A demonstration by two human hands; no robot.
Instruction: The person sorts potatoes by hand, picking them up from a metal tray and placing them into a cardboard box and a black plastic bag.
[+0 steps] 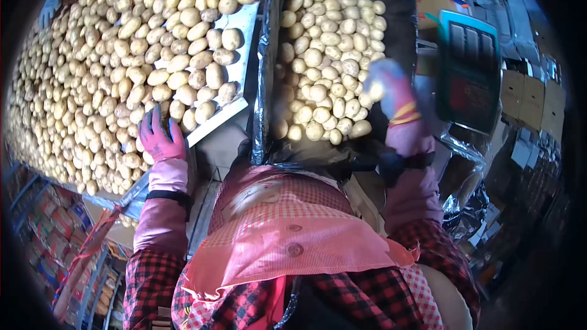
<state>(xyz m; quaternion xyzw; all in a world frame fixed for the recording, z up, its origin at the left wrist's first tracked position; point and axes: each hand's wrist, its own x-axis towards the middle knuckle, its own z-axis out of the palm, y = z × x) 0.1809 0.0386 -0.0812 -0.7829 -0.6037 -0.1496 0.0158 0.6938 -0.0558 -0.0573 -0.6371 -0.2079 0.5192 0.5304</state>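
Observation:
Many potatoes (104, 79) cover a wide sorting table with a pale metal edge (217, 123) on the left. My left hand (160, 137), in a pink and grey-blue glove, rests on the potatoes near that edge, its fingers spread. In the middle stands a box lined with black plastic (397, 18), with a layer of potatoes (330, 67) inside. Over the box's right side is my right hand (388, 85), gloved and blurred by motion, its fingers curled round a potato (376, 90).
A teal-framed crate (468, 73) stands right of the box. Flattened cardboard (532, 98) and crumpled plastic (455, 205) lie farther right. Another person's gloved hand (54, 3) is at the table's upper left. Shelves with packed goods (55, 226) stand at the lower left.

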